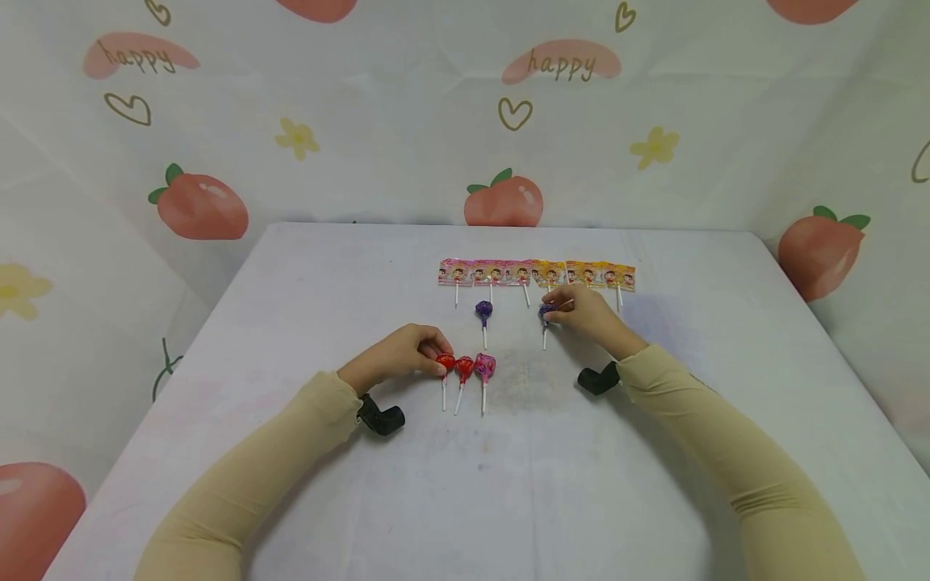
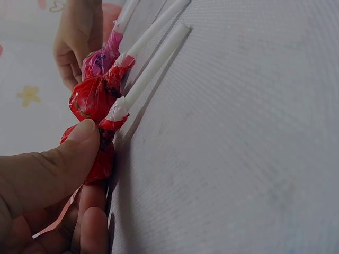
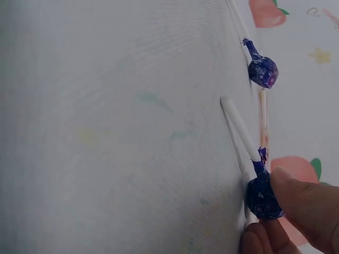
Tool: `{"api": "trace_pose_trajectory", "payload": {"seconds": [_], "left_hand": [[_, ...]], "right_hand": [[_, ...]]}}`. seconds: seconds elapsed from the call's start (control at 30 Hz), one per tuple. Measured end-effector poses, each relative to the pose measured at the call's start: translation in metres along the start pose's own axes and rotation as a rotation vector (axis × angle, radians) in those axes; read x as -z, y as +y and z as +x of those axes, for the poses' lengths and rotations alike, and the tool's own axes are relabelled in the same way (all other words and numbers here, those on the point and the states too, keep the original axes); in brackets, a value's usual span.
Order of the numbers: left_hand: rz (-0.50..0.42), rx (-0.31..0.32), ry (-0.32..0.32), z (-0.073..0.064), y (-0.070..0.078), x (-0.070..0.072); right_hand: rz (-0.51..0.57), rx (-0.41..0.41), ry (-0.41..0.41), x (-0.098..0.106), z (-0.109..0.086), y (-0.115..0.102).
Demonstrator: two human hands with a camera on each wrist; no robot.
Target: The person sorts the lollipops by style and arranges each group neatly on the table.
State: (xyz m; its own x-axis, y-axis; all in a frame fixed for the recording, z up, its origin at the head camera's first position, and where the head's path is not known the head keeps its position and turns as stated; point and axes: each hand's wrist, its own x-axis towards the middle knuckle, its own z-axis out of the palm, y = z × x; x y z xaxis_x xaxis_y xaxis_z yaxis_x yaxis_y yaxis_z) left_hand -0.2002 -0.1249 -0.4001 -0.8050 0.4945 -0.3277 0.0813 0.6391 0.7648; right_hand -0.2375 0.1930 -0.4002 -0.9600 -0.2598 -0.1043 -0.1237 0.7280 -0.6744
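My left hand [image 1: 403, 355] pinches a red-wrapped lollipop [image 2: 100, 164] by its round head, thumb on one side and fingers on the other. To its right lie a second red lollipop [image 1: 464, 369] and a pink one [image 1: 485, 367], their sticks pointing toward me. Farther back, my right hand [image 1: 590, 319] holds a dark purple lollipop [image 3: 263, 198] by the head between thumb and fingers; its white stick slants out in the right wrist view. Another purple lollipop [image 1: 483, 310] lies to the left of that hand, untouched.
Behind the purple lollipops runs a row of flat-packed lollipops in pink wrappers [image 1: 491, 273] and yellow wrappers [image 1: 585, 274]. Black wrist devices [image 1: 383, 416] sit under both wrists. A white cloth covers the table [image 1: 523, 492], and a printed fruit backdrop [image 1: 407, 113] stands behind it.
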Motion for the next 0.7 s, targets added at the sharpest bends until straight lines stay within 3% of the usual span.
{"api": "trace_pose_trajectory", "payload": {"seconds": [0.4,0.7], "left_hand": [[-0.013,0.014,-0.005,-0.001,0.002,0.000],[-0.014,0.021,-0.004,-0.001,0.003,0.000]], "right_hand": [[0.104,-0.025,0.045,0.005,-0.008,0.001],[0.209,-0.009,0.027,0.010,-0.024,-0.018]]}}
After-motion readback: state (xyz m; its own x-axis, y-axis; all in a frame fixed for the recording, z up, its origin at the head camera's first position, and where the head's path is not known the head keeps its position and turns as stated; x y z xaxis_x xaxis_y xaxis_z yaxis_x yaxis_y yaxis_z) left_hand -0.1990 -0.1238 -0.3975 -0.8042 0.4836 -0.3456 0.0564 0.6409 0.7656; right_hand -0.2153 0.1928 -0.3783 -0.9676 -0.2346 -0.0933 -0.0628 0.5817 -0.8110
